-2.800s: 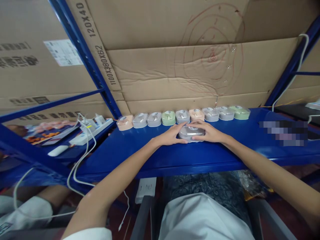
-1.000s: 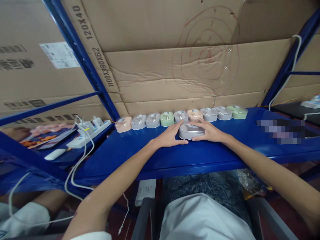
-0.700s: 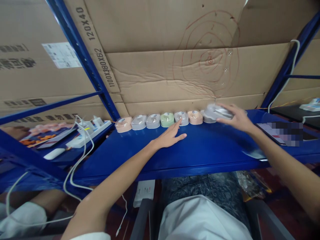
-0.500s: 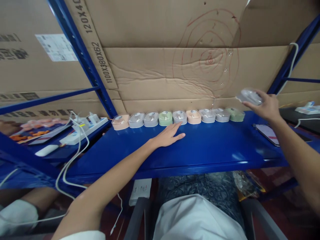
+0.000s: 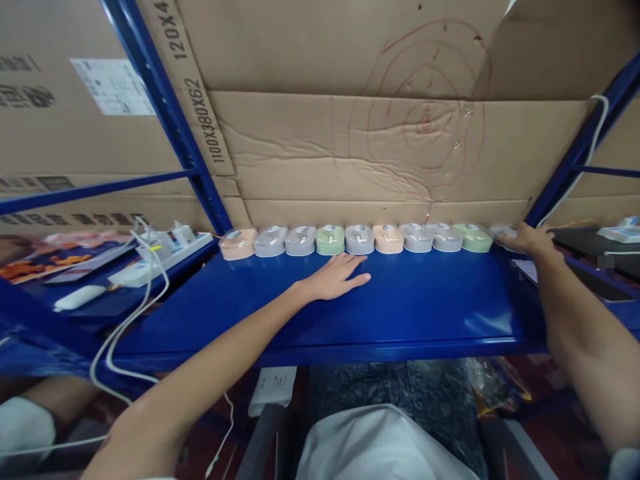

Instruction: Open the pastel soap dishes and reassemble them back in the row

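A blue metal shelf carries a row of small plastic cases along its far edge, in peach, grey and green. A left hand rests flat near the middle.

The right hand reaches far to the right and rests on a grey packaged mouse, which sits on the blue worktop against the cardboard wall. Just left of that hand runs a row of packaged mice in peach, grey and green. The left hand lies flat and open on the worktop, just in front of the row's middle. Far left of it lies a white power strip with cables.
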